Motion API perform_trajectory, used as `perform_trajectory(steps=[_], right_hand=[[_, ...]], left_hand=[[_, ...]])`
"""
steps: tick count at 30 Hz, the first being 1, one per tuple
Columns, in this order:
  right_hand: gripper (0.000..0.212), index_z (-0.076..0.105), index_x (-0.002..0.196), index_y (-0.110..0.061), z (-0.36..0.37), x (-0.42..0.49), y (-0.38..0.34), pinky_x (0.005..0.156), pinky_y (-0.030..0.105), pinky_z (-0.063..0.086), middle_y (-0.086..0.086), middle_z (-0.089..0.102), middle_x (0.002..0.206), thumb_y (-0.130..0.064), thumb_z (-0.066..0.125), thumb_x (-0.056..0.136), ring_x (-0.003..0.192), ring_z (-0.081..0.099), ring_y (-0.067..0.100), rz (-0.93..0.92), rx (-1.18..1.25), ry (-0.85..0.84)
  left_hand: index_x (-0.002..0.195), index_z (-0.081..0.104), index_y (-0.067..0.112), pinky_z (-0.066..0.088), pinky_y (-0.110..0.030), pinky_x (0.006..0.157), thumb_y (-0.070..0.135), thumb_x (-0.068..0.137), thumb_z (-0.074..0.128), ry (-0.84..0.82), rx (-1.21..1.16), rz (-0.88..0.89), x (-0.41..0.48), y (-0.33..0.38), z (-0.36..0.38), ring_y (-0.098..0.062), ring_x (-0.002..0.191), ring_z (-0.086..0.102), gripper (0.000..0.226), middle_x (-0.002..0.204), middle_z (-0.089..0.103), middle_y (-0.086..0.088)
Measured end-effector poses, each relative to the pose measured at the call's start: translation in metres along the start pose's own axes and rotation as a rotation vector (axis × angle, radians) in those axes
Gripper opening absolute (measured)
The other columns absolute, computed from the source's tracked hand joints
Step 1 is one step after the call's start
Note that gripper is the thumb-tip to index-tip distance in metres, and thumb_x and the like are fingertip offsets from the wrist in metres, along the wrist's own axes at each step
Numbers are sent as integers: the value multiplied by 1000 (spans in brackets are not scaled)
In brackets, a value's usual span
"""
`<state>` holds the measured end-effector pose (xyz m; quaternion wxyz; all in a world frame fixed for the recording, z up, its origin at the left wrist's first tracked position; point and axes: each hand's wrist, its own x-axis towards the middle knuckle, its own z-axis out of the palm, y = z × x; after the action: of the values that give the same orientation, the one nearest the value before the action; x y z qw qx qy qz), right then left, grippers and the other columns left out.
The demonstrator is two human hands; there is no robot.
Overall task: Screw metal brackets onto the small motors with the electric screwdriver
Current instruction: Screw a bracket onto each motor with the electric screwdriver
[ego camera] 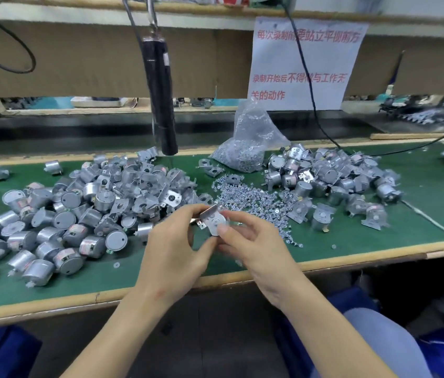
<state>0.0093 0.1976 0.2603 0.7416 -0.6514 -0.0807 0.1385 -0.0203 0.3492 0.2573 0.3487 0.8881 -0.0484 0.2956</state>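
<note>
Above the green bench mat (351,241), both hands hold one small silver motor (216,223) with a metal bracket (208,211) on its top. My left hand (174,249) pinches the pair from the left. My right hand (253,241) pinches it from the right, thumb on the motor's face. The black electric screwdriver (161,99) hangs from above, behind the hands, with no hand on it. A heap of loose motors (52,222) lies to the left, with brackets (144,192) piled behind it. Loose screws (251,200) are spread just beyond the hands.
A plastic bag of screws (248,143) stands at the back middle. Motors with brackets on them (332,178) are heaped at the right. A paper notice (302,64) hangs above. A black cable (313,105) runs down across the bench. Blue bins (0,350) sit below the bench edge.
</note>
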Motion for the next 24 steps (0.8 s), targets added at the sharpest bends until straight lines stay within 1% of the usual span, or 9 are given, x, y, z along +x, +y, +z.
perform_trajectory(steps=[4,6,8,10,12,14,17,21,24], right_hand=[[17,72,110,-5,-30,3,-10,85,29,58,10,76,96,-13,69,96,89,74,21,41,280,168],[14,72,99,-1,-59,9,-21,90,30,57,11,75,94,-15,70,95,87,75,21,39,417,284],[15,68,97,2,-95,16,-39,85,29,60,17,76,101,-14,68,96,88,76,20,23,602,466],[27,60,104,2,-130,22,-57,81,28,62,25,68,105,-24,59,104,93,75,24,-40,817,604],[50,53,118,5,-153,27,-69,80,32,63,27,67,108,-44,46,108,93,76,29,-75,925,604],[62,56,117,11,-158,33,-69,70,30,62,25,75,103,-49,39,108,87,78,29,-39,788,521],[53,64,116,1,-133,38,-56,65,28,60,14,78,98,-45,38,109,89,77,24,27,408,400],[41,69,108,-5,-75,47,-40,70,31,62,10,79,96,-40,48,107,87,77,26,28,62,276],[29,70,107,-16,-31,58,-35,86,38,62,2,77,103,-43,59,102,97,74,23,-69,-206,215]], left_hand=[[131,52,24,38,-5,81,31,79,81,-60,-101,-14,12,25,18,-6,83,58,60,109,58,25],[133,48,31,40,-8,82,44,82,72,-125,-143,-20,15,34,28,-5,85,61,57,116,58,25],[130,49,33,41,-14,82,49,84,67,-198,-155,-26,15,39,36,-2,86,61,52,115,59,25],[129,53,29,44,-21,85,46,86,68,-241,-162,-26,14,43,43,0,86,60,48,114,60,23],[128,55,28,42,-17,85,44,87,68,-264,-155,-17,12,45,48,0,85,61,46,114,60,23],[125,57,31,38,-8,81,47,87,66,-283,-120,-14,11,45,50,0,86,60,42,111,60,26],[118,60,33,39,-6,76,48,88,63,-300,-73,-41,9,39,45,2,86,58,33,107,60,28],[120,62,28,47,-25,84,42,93,60,-242,93,-100,8,23,28,-3,95,57,31,113,63,18],[120,62,17,45,-38,88,36,93,61,-152,445,-195,4,5,9,-25,109,50,34,116,61,-3]])
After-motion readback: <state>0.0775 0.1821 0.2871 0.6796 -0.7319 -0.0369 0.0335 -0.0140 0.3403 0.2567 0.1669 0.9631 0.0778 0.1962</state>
